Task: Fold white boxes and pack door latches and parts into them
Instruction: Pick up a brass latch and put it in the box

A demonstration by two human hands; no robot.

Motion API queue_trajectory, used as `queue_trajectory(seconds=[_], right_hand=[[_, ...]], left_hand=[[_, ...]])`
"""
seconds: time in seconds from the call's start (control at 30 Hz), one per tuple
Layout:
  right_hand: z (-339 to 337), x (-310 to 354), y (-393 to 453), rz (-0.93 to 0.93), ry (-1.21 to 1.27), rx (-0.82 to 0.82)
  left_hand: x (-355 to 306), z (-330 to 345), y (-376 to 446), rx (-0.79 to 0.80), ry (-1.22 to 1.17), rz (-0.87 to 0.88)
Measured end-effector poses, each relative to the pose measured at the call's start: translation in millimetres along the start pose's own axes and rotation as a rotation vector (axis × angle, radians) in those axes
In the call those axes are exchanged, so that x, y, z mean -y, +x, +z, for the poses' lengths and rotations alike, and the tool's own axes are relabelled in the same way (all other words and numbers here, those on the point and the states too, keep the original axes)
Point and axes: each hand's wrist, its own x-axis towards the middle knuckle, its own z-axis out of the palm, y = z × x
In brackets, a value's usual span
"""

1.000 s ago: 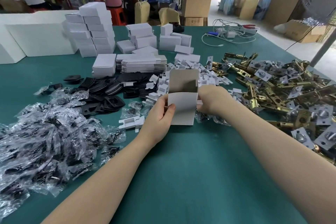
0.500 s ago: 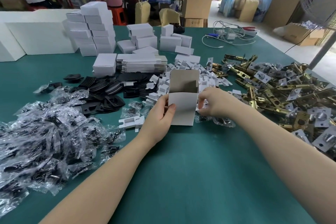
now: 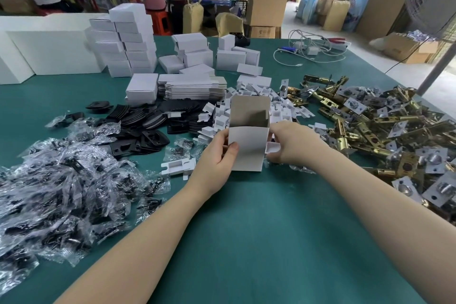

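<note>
An open white box (image 3: 248,145) stands upright on the green table (image 3: 271,229), its lid flap raised behind it. My left hand (image 3: 217,155) grips the box's left side, thumb on the front face. Just right of the box, my right hand (image 3: 293,142) pinches a small white cardboard insert (image 3: 272,148). Brass door latches (image 3: 385,128) lie heaped to the right. More white inserts (image 3: 276,106) are piled behind the box.
Clear bags of black parts (image 3: 61,180) cover the left. Black plates (image 3: 148,126) lie behind them. Flat box blanks (image 3: 195,87) and stacks of folded boxes (image 3: 130,42) stand farther back. A loose insert (image 3: 176,166) lies left of my hand. Cables (image 3: 311,53) sit far right.
My right hand has drawn back from the pile behind the box and now holds a white insert beside the box's right edge. The left hand and box have stayed put.
</note>
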Motion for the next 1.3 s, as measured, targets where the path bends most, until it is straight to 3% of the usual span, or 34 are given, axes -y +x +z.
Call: queue_trajectory(seconds=[0.2, 0.33, 0.43, 0.53, 0.63, 0.77, 0.83, 0.93, 1.1, 1.3], right_hand=[[7.3, 5.0, -2.8, 0.051, 0.162, 0.013], [11.7, 1.3, -4.5, 0.143, 0.398, -0.147], [2.7, -3.3, -2.4, 0.312, 0.814, -0.233], [-17.2, -5.2, -7.8, 0.575, 1.491, -0.101], [-32.1, -3.6, -15.3, 0.635, 1.786, -0.117], [-49.1, 16.2, -20.3, 0.424, 1.626, -0.536], [-57.7, 33.4, -25.3, 0.263, 1.467, -0.62], [-63.9, 57.3, -30.1, 0.091, 1.345, -0.576], [-62.9, 70.0, -28.6, 0.093, 1.343, -0.439], [-61.1, 53.7, -32.0, 0.006, 1.215, -0.447]], left_hand=[[3.1, 0.4, 0.0, -0.002, -0.006, 0.001], [4.6, 0.5, 0.6, 0.002, 0.018, 0.002], [5.2, 0.6, 1.5, -0.005, 0.033, -0.002], [5.9, 1.2, 1.8, 0.0, 0.028, -0.004], [6.3, 2.0, 1.9, 0.003, 0.02, -0.006], [4.5, 1.8, 2.1, 0.005, 0.022, -0.003], [3.8, 1.7, 0.7, 0.009, 0.016, 0.002], [4.0, 2.0, 0.4, 0.011, 0.002, -0.014], [2.7, 2.8, -0.8, -0.029, -0.001, -0.007], [1.7, 2.4, -1.8, -0.043, -0.006, 0.013]])
